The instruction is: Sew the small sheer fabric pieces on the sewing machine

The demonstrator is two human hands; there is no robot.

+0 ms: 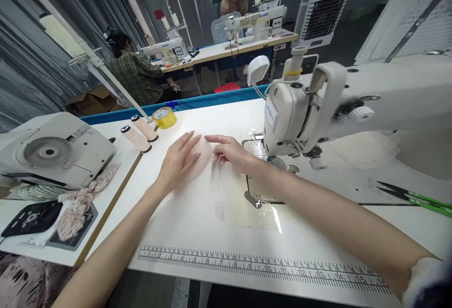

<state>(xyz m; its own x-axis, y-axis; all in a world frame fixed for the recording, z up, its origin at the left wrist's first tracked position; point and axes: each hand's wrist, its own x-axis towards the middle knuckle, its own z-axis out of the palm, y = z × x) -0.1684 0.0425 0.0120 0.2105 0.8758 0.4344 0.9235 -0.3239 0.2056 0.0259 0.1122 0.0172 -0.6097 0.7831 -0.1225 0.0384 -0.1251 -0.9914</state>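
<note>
A pale pink rounded fabric piece (pixel 202 158) lies on the white sewing table (pixel 190 223), left of the white sewing machine (pixel 303 110). My left hand (pixel 179 159) rests flat on the piece, fingers stretched out. My right hand (pixel 231 152) touches the piece's right edge with its fingers extended and slightly curled, just left of the needle plate (pixel 256 150).
A yellow tape roll (pixel 164 117) and two thread cones (pixel 139 134) sit at the far left of the table. Green-handled snips (pixel 413 197) lie at the right. A second machine (pixel 52 150) with lace fabric (pixel 83 202) stands left. Another person (pixel 132 70) works behind.
</note>
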